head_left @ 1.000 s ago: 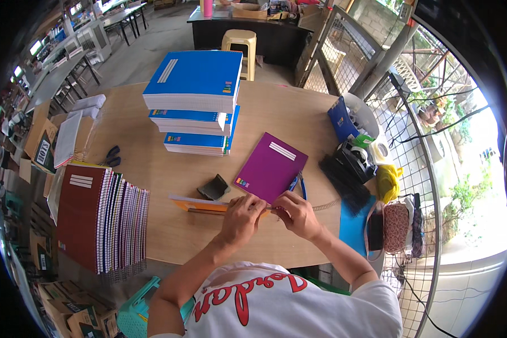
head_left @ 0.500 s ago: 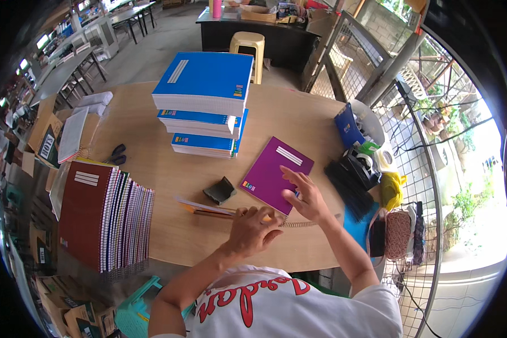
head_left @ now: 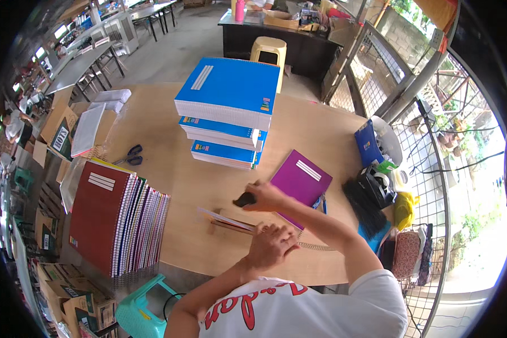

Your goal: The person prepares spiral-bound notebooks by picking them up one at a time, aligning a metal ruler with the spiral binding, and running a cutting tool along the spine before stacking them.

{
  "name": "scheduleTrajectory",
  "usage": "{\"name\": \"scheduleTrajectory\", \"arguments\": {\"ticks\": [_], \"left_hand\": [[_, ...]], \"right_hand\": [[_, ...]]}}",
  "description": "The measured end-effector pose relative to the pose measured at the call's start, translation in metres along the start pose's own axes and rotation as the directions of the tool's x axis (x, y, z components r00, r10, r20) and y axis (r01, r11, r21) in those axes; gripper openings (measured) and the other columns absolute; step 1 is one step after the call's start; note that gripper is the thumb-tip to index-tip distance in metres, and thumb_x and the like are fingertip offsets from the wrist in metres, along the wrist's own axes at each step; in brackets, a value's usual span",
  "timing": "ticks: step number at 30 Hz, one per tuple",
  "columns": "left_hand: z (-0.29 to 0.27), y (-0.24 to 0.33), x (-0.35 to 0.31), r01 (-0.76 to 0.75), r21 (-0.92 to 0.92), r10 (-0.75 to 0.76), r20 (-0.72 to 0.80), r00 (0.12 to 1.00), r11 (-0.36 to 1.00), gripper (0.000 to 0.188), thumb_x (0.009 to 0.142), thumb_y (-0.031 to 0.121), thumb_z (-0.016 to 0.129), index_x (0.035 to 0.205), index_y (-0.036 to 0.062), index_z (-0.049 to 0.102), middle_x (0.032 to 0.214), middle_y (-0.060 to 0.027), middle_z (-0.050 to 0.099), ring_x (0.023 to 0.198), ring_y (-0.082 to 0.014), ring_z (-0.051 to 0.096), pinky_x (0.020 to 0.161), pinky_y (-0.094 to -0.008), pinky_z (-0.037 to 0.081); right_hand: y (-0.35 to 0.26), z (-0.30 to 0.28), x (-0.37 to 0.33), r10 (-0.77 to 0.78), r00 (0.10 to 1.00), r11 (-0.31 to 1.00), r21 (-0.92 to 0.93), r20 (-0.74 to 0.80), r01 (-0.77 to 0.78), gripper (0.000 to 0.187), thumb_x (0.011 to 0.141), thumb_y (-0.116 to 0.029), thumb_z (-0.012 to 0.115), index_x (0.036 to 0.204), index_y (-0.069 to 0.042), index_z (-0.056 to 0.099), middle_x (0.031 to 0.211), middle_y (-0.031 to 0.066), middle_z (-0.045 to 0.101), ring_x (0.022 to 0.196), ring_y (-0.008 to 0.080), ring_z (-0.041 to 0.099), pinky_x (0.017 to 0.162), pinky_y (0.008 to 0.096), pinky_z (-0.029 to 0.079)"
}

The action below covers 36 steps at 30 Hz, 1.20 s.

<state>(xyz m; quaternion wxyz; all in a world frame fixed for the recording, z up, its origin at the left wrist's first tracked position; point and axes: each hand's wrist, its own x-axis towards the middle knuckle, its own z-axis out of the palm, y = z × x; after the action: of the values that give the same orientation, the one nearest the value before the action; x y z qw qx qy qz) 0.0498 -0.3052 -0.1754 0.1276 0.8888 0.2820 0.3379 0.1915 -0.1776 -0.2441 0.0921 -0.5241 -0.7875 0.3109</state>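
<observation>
Many spiral notebooks [head_left: 98, 219] are piled at the near left of the smooth wooden table [head_left: 208, 180], a brown cover uppermost, ridged wire spines facing right. Beyond them is a cardboard box [head_left: 62, 132]; its contents cannot be made out. Dark-handled scissors [head_left: 134, 156] lie to their right. In the far middle, blue-covered notebooks [head_left: 228, 84] rise in blocks, white page edges showing. Nearer, a thin notebook [head_left: 222, 217] shows edge-on beside a narrow wooden strip [head_left: 231, 226], their long axis running from far left to near right. The right hand [head_left: 263, 196] has its fingers closed around a small dark block [head_left: 245, 199]. The left hand [head_left: 273, 247] curls over the notebook's near right end; whether it grips cannot be told. A flat purple notebook [head_left: 301, 183] lies beyond. A springy wire coil [head_left: 316, 247] stretches rightward from the left hand. At far right, a blue pouch [head_left: 368, 143] leans by a round white tub [head_left: 393, 141].
</observation>
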Motion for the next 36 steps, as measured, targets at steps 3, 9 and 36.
{"name": "scheduleTrajectory", "arguments": {"ticks": [3, 9, 36], "left_hand": [[-0.012, -0.015, -0.006, 0.08, 0.022, -0.078, -0.057, 0.995, 0.997, 0.021, 0.084, 0.037, 0.073, 0.096, 0.0205, 0.067, 0.097, 0.0066, 0.06, 0.092, -0.0166, 0.057, 0.085, -0.0431, 0.036], [-0.012, -0.023, 0.002, 0.077, 0.036, -0.077, 0.004, 0.997, 0.996, 0.018, 0.078, 0.03, 0.077, 0.089, 0.02, 0.067, 0.09, 0.0049, 0.061, 0.088, -0.0185, 0.059, 0.082, -0.0412, 0.036], [-0.015, -0.036, -0.01, 0.041, -0.216, -0.068, -0.119, 0.991, 0.976, 0.077, 0.07, 0.02, 0.087, 0.134, 0.0125, 0.045, 0.133, -0.015, 0.048, 0.118, -0.032, 0.053, 0.094, -0.048, 0.045]], "right_hand": [[0.019, -0.073, -0.084, -0.039, 0.99, 0.942, 0.326, -0.138, 0.082, 0.054, 0.074, -0.046, 0.08, 0.111, -0.009, 0.072, 0.109, 0.0162, 0.067, 0.101, 0.0319, 0.063, 0.089, 0.0421, 0.05], [0.016, -0.09, -0.16, -0.247, 0.967, 0.757, 0.635, 0.06, 0.154, 0.045, 0.083, -0.039, 0.075, 0.115, -0.007, 0.073, 0.117, 0.0127, 0.067, 0.111, 0.027, 0.06, 0.095, 0.0406, 0.045], [-0.016, -0.074, -0.129, -0.058, 0.995, 0.843, 0.537, 0.08, 0.006, 0.043, 0.084, -0.038, 0.071, 0.116, -0.01, 0.072, 0.105, 0.0149, 0.068, 0.104, 0.0267, 0.062, 0.092, 0.0402, 0.048]]}}
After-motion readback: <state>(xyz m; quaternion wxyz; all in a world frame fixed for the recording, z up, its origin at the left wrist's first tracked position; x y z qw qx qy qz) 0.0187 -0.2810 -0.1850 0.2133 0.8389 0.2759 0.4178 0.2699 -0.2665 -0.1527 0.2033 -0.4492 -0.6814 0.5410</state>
